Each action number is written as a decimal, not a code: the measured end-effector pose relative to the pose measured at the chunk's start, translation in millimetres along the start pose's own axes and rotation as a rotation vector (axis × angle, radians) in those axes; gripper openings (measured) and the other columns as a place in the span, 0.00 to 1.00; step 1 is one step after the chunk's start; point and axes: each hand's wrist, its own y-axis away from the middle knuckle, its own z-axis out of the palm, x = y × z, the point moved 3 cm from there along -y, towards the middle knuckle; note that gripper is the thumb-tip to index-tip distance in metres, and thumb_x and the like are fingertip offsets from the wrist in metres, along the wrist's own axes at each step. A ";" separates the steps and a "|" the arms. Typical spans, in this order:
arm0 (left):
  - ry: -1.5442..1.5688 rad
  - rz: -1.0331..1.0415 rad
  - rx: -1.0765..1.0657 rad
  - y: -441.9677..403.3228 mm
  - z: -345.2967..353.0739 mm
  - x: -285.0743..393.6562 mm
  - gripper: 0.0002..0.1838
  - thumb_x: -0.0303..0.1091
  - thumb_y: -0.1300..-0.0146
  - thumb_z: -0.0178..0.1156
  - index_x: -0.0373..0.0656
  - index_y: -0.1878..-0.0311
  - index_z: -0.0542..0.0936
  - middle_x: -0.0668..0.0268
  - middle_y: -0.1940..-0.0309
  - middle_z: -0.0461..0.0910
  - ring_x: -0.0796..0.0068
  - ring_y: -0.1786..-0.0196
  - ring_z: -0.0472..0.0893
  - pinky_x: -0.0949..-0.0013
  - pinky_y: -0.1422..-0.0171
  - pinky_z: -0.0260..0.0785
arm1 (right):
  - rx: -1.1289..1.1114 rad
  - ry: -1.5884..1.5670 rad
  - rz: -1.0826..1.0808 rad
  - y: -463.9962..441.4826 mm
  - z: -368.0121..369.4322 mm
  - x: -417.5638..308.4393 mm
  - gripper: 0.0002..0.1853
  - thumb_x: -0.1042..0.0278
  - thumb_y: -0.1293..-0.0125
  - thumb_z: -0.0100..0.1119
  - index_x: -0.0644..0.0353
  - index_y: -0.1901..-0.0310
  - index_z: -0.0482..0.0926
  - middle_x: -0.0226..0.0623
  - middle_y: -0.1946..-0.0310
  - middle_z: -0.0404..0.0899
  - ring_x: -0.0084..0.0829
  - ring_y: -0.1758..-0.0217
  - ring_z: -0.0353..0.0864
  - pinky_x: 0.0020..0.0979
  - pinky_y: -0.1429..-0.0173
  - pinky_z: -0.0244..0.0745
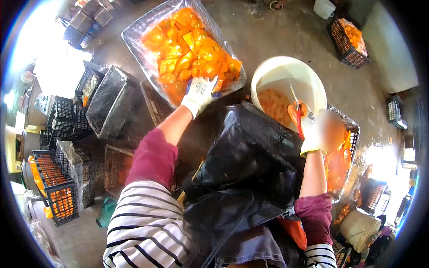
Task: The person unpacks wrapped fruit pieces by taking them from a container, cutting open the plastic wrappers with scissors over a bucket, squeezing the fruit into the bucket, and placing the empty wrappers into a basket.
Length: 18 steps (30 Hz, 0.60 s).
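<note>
The left hand, gloved, reaches over the near edge of a crate lined with clear plastic, its fingers on the orange packets heaped inside; whether they grip one, I cannot tell. The right hand, gloved and partly blurred, is closed around scissors with red-orange handles, their blades pointing up over the near right part of a white bucket. An orange-brown mass lies in the bucket's left part. Just beside the bucket, at its near right, a second lined crate holds more orange packets. Farther off to the right, a black crate carries orange goods in clear plastic. At the left, a slatted black crate shows orange contents.
</note>
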 end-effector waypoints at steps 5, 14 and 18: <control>0.297 -0.150 0.053 17.8 34.1 7.5 0.36 0.46 0.40 0.58 0.49 0.29 0.61 0.49 0.50 0.77 0.50 0.52 0.80 0.53 0.45 0.71 | 0.187 0.224 -0.191 18.8 29.3 -36.0 0.13 0.63 0.35 0.60 0.61 0.54 0.74 0.37 0.73 0.74 0.28 0.71 0.74 0.28 0.62 0.69; 1.390 -0.606 0.425 -32.7 74.3 -5.6 0.27 0.46 0.40 0.65 0.34 0.45 0.78 0.52 0.51 0.82 0.61 0.49 0.82 0.65 0.42 0.71 | 0.298 0.393 -0.167 3.8 9.0 -0.6 0.12 0.61 0.36 0.60 0.57 0.56 0.75 0.47 0.72 0.76 0.44 0.68 0.79 0.35 0.60 0.72; 2.067 -0.459 0.472 -42.9 22.7 -0.5 0.16 0.32 0.35 0.60 0.35 0.47 0.78 0.61 0.53 0.81 0.72 0.56 0.81 0.69 0.50 0.75 | 0.260 0.696 -0.173 14.8 32.6 -30.8 0.11 0.62 0.35 0.59 0.58 0.55 0.76 0.42 0.72 0.78 0.38 0.64 0.81 0.35 0.59 0.73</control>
